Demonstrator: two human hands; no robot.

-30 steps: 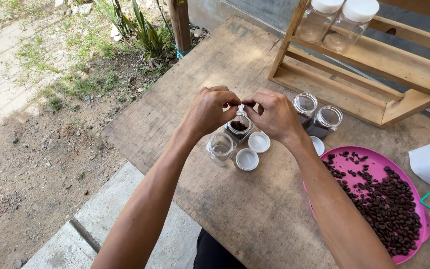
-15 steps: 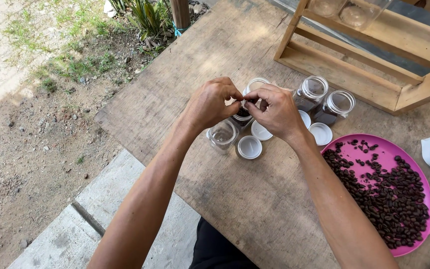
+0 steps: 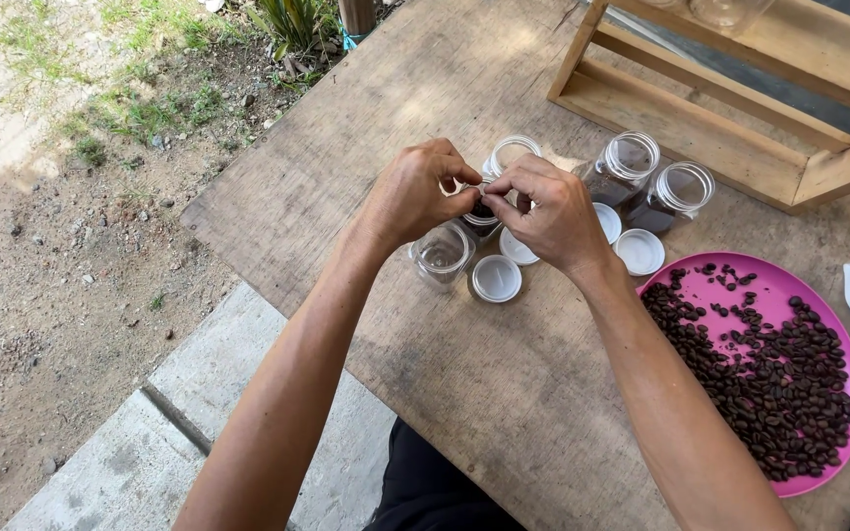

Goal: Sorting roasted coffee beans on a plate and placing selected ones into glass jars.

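Note:
My left hand (image 3: 413, 192) and my right hand (image 3: 548, 211) meet over a small clear jar (image 3: 482, 217) with dark coffee beans in it, fingertips pinched together at its mouth. Whatever sits between the fingertips is hidden. An empty clear jar (image 3: 440, 255) stands just below my left hand. White lids (image 3: 496, 278) lie on the wooden table (image 3: 464, 393) beside it. Another open jar (image 3: 511, 152) stands behind my hands.
Two open jars with beans (image 3: 627, 162) (image 3: 679, 192) stand to the right, with white lids (image 3: 638, 252) near them. A pink plate (image 3: 843, 324) heaped with coffee beans sits at right. A wooden rack (image 3: 700, 108) stands at the back. Bare ground lies left of the table's edge.
The view has shifted, so the jars and plate appear lower in the frame. Both hands stay pinched together over the same jar with only small finger movements.

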